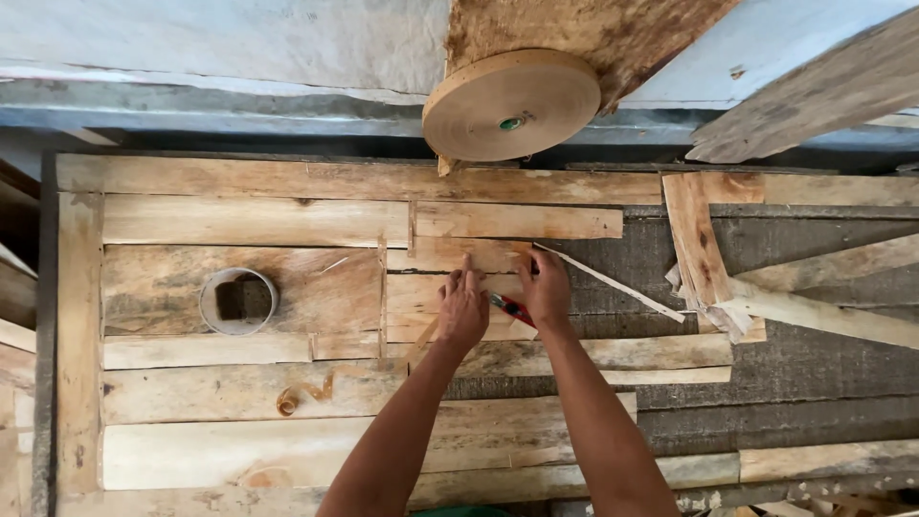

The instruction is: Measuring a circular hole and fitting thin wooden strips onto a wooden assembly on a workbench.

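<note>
My left hand (462, 308) lies flat on a pale wooden board (431, 299) near the middle of the plank workbench, index finger stretched forward. Close beside it, my right hand (546, 287) grips a red-handled tool (513, 309), its tip hidden under the fingers, at the board's right end. A thin wooden strip (613, 283) runs diagonally away from the right hand.
A large roll of tan edge banding (510, 105) leans against the wall behind the bench. A short grey ring (238, 301) stands at the left. A wood shaving (304, 392) lies in front. Loose planks (704, 244) pile up at the right over dark corrugated sheet.
</note>
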